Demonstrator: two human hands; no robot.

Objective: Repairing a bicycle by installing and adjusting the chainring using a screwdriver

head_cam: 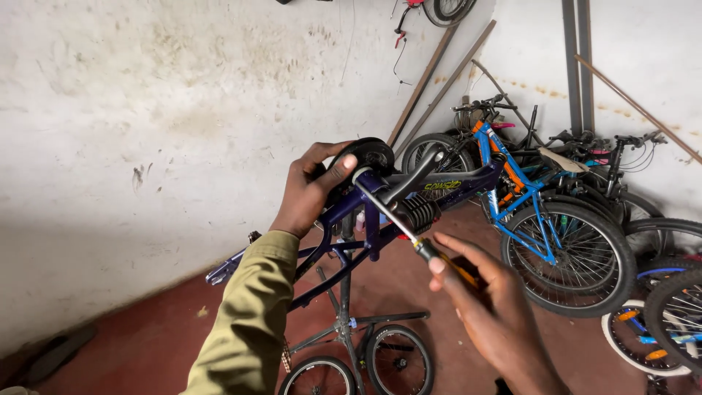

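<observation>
Glossy purple-painted metal on the bike frame point(409, 192), a bright steel screwdriver shaft point(386, 211) — and the whitewashed wall point(146, 132) behind, rough, matt, stained.

Open air left of the purple bike frame point(344, 219) toward the bare wall point(146, 110), right side crowded by the blue bicycle point(541, 219) and leaning wheels point(680, 314), below blocked by the repair stand point(344, 322) and what look like small wheels point(398, 358), screwdriver point(409, 234) crossing the gap between the hands.
</observation>
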